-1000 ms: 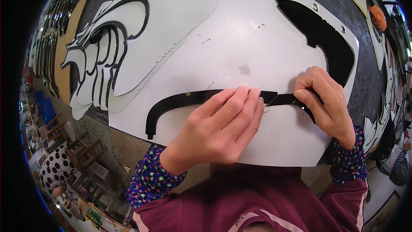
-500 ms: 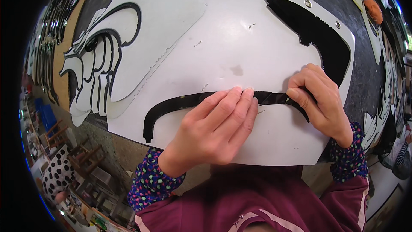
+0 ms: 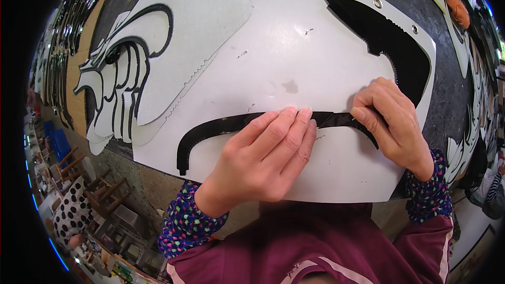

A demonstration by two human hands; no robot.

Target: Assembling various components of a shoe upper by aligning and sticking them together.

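A long, narrow black strip (image 3: 213,127) lies across the near part of a white board (image 3: 294,31); its left end curves down toward me and ends in a small tab. My left hand (image 3: 263,160) covers the strip's middle, fingers together and fingertips pressing along its upper edge, with the thumb hidden. Close to the strip's right end, my right hand (image 3: 392,126) is closed in a pinch, thumb against curled fingers. Between the two hands a slanted seam or overlap shows in the black material. A wider curved black piece (image 3: 407,52) with notched edges lies beyond my right hand.
White templates (image 3: 194,37) with dark edges are piled at the left of the board. Two metal eyelets (image 3: 377,3) sit near its right edge. More white cut pieces (image 3: 460,137) and an orange item (image 3: 457,13) lie farther right. Wooden stools (image 3: 108,194) stand at the lower left.
Almost nothing differs. Both hands keep their places on the black strip, and the whole view has shifted very slightly.
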